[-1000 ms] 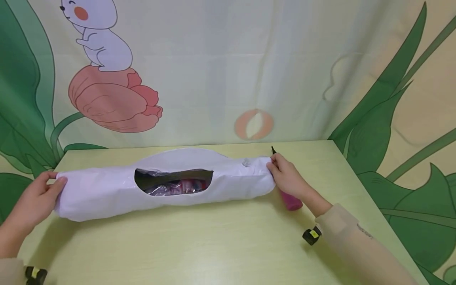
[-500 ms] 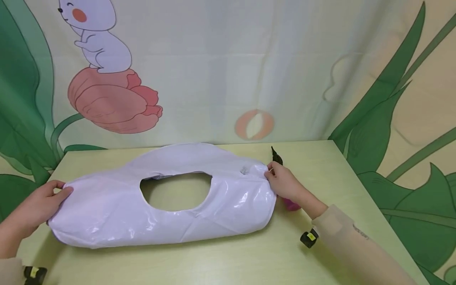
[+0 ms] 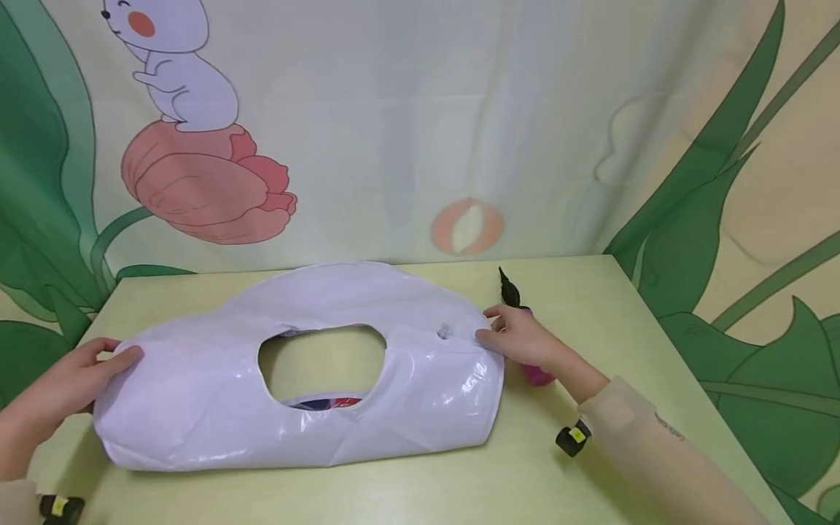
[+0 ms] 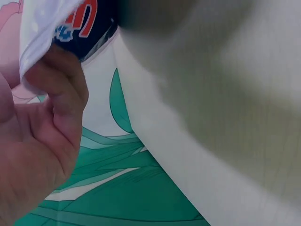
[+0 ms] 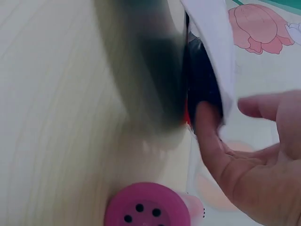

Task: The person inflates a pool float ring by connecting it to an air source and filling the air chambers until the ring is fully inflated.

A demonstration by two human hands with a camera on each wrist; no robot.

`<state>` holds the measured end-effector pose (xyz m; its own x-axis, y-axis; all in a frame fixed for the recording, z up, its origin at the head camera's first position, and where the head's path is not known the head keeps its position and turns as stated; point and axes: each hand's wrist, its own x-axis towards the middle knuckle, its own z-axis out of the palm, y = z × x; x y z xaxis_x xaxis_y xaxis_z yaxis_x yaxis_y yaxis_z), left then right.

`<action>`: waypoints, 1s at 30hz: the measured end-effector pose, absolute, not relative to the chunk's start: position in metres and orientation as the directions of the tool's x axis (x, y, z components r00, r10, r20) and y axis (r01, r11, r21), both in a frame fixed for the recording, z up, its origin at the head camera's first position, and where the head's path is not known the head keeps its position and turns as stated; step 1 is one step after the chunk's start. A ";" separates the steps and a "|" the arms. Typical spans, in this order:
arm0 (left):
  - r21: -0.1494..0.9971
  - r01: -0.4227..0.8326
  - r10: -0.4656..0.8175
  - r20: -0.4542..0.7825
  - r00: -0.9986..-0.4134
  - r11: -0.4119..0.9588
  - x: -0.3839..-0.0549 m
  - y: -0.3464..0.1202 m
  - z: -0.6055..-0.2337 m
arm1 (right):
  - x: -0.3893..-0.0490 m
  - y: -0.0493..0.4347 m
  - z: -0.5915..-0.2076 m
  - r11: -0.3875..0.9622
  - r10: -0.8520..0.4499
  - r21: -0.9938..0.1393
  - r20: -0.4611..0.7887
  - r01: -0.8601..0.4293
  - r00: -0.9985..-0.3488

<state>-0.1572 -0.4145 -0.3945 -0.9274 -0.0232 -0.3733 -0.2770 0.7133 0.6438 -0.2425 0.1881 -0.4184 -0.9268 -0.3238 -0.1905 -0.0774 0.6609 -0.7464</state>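
The right hand (image 5: 256, 167) touches a white sheet (image 5: 216, 30) near a pink disc (image 5: 145, 218) with holes.

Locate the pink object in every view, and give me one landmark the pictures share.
Head: right of centre, the pink object shows partly behind the right hand.
Left wrist: not in the picture.
Right wrist: bottom edge, near the middle; its round end is cut off by the frame.
Shared landmark: the white plastic, visible in all three.

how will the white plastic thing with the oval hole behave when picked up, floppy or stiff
The white plastic thing is probably floppy, given its creases. Its thin-looking edge suggests it's light for its size. Its gloss may make it slippery.
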 end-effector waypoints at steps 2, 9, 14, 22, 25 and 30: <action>0.631 -0.310 -0.013 -0.429 -0.903 0.711 -0.156 -0.416 -0.394 | -0.240 0.189 -0.418 0.693 -0.347 -0.714 -0.212 -0.098 -0.913; 0.610 -0.379 0.058 -0.575 -0.816 0.696 -0.148 -0.421 -0.403 | -0.227 0.192 -0.416 0.786 -0.396 -0.596 -0.276 -0.168 -0.876; 0.562 -0.423 0.058 -0.646 -0.761 0.711 -0.137 -0.426 -0.413 | -0.214 0.189 -0.407 0.851 -0.373 -0.497 -0.342 -0.170 -0.863; 0.561 -0.415 0.217 -0.745 -0.631 0.716 -0.119 -0.437 -0.428 | -0.200 0.190 -0.407 0.861 -0.412 -0.496 -0.555 -0.110 -0.722; 0.673 -0.402 0.375 -0.706 -0.601 0.621 -0.120 -0.442 -0.433 | -0.201 0.194 -0.416 0.773 -0.489 -0.633 -0.556 -0.039 -0.672; 0.779 -0.394 0.483 -0.617 -0.622 0.488 -0.128 -0.447 -0.438 | -0.202 0.198 -0.434 0.566 -0.540 -0.817 -0.469 0.111 -0.699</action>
